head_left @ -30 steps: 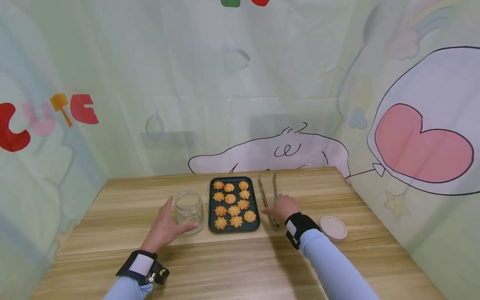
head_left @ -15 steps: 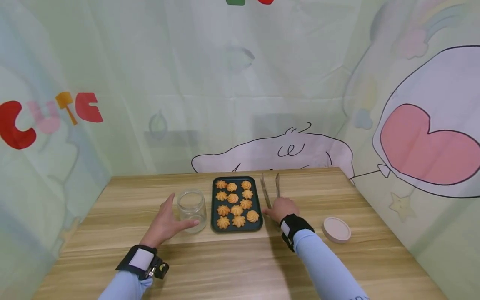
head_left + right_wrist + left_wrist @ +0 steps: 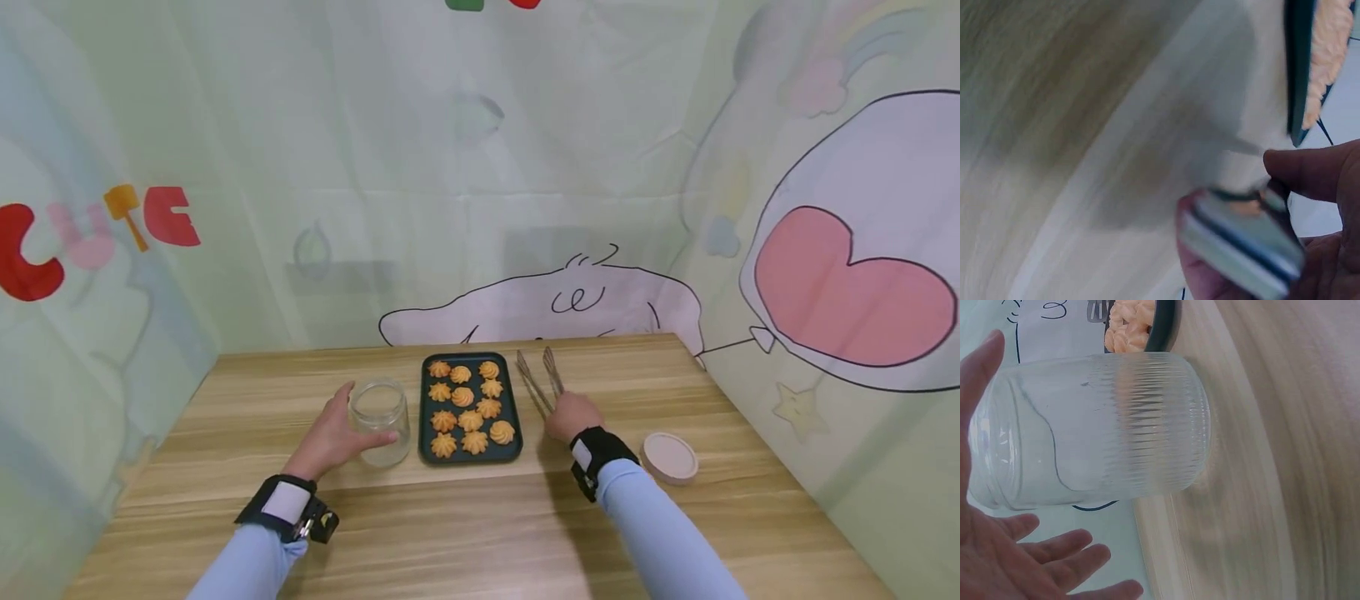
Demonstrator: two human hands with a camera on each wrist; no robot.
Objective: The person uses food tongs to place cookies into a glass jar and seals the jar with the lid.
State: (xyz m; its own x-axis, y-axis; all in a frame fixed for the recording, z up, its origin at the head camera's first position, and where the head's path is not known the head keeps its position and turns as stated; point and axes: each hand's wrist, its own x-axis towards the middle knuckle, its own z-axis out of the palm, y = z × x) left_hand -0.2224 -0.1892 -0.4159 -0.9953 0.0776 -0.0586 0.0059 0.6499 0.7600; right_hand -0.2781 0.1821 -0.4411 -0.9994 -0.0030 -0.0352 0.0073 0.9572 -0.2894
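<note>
In the head view my left hand (image 3: 330, 435) is spread around the near left side of a clear glass jar (image 3: 381, 408). Seen from the left wrist, the ribbed jar (image 3: 1104, 428) stands upright and uncapped, with straight fingers (image 3: 1063, 547) beside it; whether they touch the glass I cannot tell. My right hand (image 3: 576, 417) grips metal tongs (image 3: 532, 387) near their hinged end, the two tips spread apart and pointing away. The tongs' blurred end (image 3: 1241, 244) shows between thumb and fingers in the right wrist view. Between the hands, a dark baking tray (image 3: 471, 458) bears several piped cookies (image 3: 470, 420).
A round pale lid (image 3: 670, 457) lies on the wooden table (image 3: 450, 533), right of my right forearm. Printed curtains (image 3: 480, 208) hang behind the table and along its sides. The tray lies close to the jar and the tongs.
My right fingers have closed around the tongs, whose tips have swung slightly. My left hand stays by the jar, which has not moved. The head view has shifted a little.
</note>
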